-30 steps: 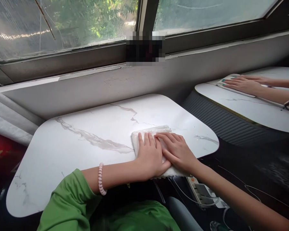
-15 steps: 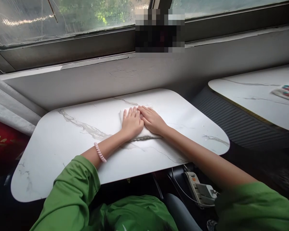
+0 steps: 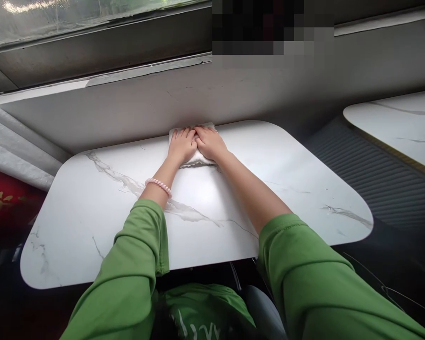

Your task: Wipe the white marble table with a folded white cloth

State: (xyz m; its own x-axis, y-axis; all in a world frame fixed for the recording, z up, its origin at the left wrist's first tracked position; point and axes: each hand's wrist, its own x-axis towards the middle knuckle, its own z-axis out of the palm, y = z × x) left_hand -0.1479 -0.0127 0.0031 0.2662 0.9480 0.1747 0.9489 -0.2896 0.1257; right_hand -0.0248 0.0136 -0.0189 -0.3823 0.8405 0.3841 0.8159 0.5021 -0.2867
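White lettering (image 3: 200, 329) on green shirt (image 3: 212, 296); illegible

Before me: white tabletop with grey marble veining (image 3: 127, 212), smooth, softly glossy. White folded cloth (image 3: 198, 159), matt, rough-edged. Green fabric sleeves (image 3: 134, 255), matt, creased. Dark window frame (image 3: 102, 49), metallic-looking, dull. Grey ribbed panel (image 3: 371, 165), matt.

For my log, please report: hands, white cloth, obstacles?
Left hand, right hand on cloth. Cloth at far edge of white marbled table. Grey wall behind.
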